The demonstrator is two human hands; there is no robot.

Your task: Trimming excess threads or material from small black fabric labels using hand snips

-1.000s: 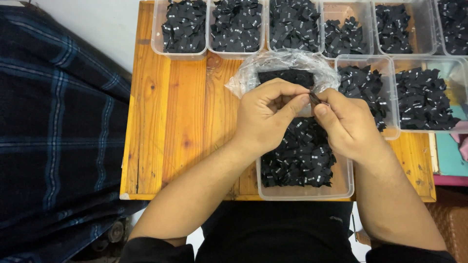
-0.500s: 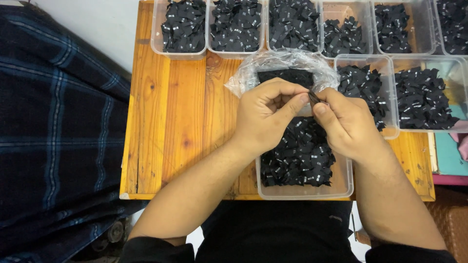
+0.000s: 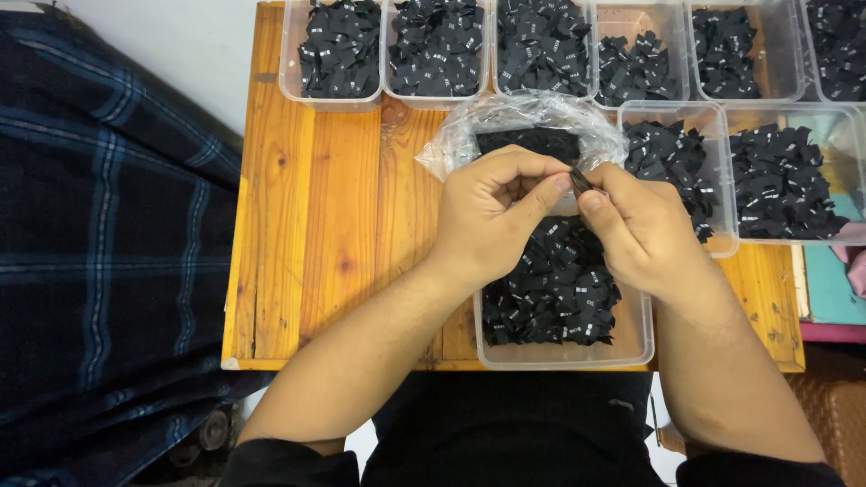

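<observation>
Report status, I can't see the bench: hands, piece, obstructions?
Left hand and right hand pinch one small black fabric label. Above clear plastic tub. Nothing blocking.

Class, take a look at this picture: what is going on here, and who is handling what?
A person sits at a small wooden table and pinches one small black fabric label between the left hand and the right hand. The hands hover over a clear plastic tub full of the same black labels. Just behind them lies an open clear plastic bag with more labels inside. Other clear tubs of labels line the far edge of the table. A dark checked cloth lies to the left.
</observation>
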